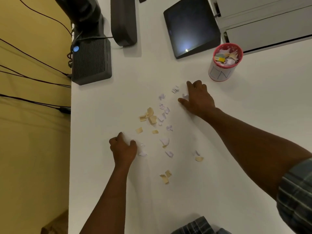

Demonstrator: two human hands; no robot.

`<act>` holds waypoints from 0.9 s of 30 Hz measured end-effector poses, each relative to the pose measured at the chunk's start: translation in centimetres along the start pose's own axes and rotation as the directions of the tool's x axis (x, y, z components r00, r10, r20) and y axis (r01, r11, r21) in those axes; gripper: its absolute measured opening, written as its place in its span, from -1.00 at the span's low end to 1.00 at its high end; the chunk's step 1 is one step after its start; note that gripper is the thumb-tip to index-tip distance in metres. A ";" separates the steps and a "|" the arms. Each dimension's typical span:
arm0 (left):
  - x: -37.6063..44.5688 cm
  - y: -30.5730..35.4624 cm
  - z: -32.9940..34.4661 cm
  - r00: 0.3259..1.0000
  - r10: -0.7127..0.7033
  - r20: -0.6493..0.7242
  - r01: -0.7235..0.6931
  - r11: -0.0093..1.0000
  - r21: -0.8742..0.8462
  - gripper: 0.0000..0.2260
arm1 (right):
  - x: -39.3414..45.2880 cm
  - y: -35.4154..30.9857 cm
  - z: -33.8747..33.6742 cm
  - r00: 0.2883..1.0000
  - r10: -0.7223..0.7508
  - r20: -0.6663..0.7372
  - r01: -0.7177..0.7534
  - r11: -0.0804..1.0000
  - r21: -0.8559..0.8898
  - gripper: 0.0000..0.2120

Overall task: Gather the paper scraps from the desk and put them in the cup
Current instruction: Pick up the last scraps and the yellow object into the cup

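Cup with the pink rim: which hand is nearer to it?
Right. The right hand rests on the desk just below-left of the cup; the left hand is far off, beyond the scattered paper scraps.

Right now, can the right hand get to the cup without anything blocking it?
Probably yes. The right hand lies on the desk near the cup, with only bare desk between them.
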State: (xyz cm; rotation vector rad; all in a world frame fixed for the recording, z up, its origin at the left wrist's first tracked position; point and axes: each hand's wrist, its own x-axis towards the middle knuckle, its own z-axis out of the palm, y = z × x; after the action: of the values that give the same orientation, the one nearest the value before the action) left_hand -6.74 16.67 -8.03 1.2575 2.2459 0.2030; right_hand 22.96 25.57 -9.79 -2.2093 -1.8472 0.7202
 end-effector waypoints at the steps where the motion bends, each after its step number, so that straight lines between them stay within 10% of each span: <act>1: 0.3 0.5 0.3 1.000 0.021 0.010 -0.021 1.000 -0.020 -0.46 | 0.4 -0.4 0.1 1.000 -0.012 0.006 0.012 1.000 -0.024 -0.28; 15: 3.0 9.0 3.4 0.884 0.437 0.165 -0.454 0.888 0.079 -0.50 | -0.6 -5.4 2.9 0.906 -0.412 0.100 0.423 0.896 -0.133 -0.50; 27: -6.7 2.9 4.1 0.686 0.670 0.284 -0.707 0.706 0.041 -0.69 | -12.9 -2.3 4.6 0.835 -0.536 0.122 0.539 0.842 0.010 -0.64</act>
State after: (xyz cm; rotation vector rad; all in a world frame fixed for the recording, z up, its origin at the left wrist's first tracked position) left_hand 0.29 12.18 -7.69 2.0565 1.4911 0.1406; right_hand 17.34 12.87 -9.60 -1.5417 -2.3887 0.7197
